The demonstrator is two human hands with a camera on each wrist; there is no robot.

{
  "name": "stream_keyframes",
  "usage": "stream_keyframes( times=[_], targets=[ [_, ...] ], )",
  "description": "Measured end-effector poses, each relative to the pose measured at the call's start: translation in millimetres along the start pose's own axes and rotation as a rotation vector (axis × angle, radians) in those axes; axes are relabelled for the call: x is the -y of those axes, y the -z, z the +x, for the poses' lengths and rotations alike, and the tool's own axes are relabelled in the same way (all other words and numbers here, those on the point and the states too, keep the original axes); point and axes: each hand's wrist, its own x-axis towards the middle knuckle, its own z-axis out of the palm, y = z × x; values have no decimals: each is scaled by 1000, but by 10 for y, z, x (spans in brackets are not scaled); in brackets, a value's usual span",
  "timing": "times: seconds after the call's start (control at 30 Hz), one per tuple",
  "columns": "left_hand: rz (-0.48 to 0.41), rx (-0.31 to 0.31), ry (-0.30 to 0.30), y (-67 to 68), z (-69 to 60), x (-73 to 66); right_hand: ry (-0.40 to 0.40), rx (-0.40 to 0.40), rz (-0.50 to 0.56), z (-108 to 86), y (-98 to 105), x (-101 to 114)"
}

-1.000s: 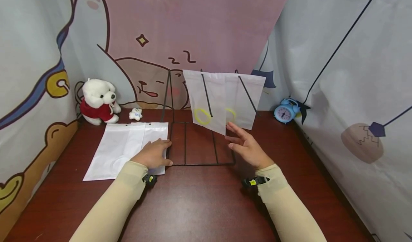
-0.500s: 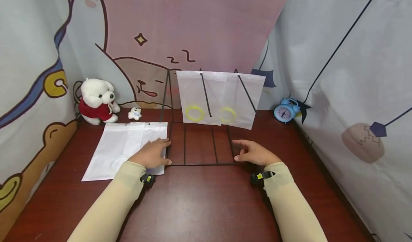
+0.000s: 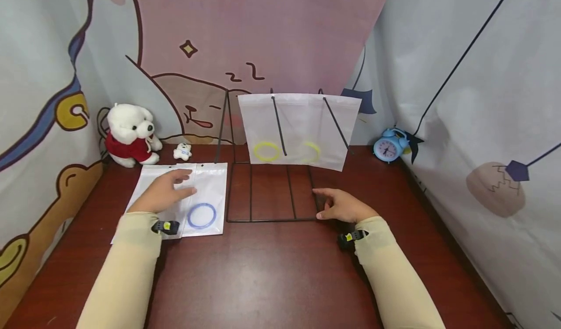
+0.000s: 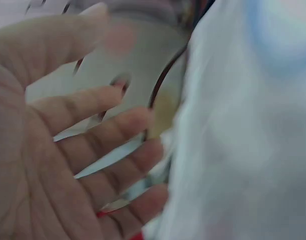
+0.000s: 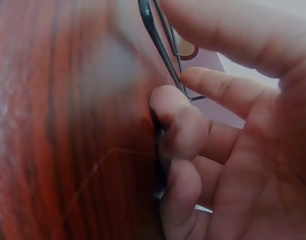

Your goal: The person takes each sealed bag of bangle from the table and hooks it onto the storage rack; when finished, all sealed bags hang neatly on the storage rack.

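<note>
My left hand (image 3: pixel 159 192) is over two overlapping white zip bags on the table at the left. Its fingers and thumb are spread, with no visible grip. The inner bag (image 3: pixel 215 183) shows a blue ring (image 3: pixel 201 216); the outer bag (image 3: pixel 151 172) is partly covered by my hand and sleeve. With thumb and index finger, my right hand (image 3: pixel 344 206) holds the right front corner of a black wire rack (image 3: pixel 271 220); its other fingers are curled. Two more white bags hang on the rack's hooks, the left one (image 3: pixel 258 124) and the right one (image 3: pixel 315 129), both showing yellow rings.
A white toy dog in red (image 3: pixel 131 129) and a small white figurine (image 3: pixel 182 152) stand behind the left bags. At the back right is a blue alarm clock (image 3: pixel 387 146). Printed fabric surrounds the brown table (image 3: pixel 263 275) on three sides.
My right hand has moved from the hanging bags down to the rack's right front corner. My left hand has left the rack's left side and moved left over the lying bags. The hanging bags have straightened.
</note>
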Motion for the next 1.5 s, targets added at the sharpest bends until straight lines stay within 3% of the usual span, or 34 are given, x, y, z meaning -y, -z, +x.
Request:
stream_keyframes(
  times=[0.17, 0.33, 0.47, 0.63, 0.83, 1.1, 1.5],
  targets=[
    [46, -4, 173, 488, -283, 246, -1, -3, -6, 19, -2, -6],
    [60, 57, 268, 665, -421, 434, -10, -15, -21, 6, 8, -19],
    [43, 90, 314, 677, -441, 583, -18, -19, -14, -1, -16, -14],
    [68, 83, 337, 623, -427, 714, -18, -22, -10, 2, -27, -11],
    [71, 90, 382, 553, -420, 726, -5, -23, -14, 24, -24, -26],
    [32, 102, 508, 452, -358, 754, 1, -16, 2, 36, -26, -27],
    [28, 149, 489, 425, -312, 768, -6, -47, -39, 54, -29, -17]
  ],
)
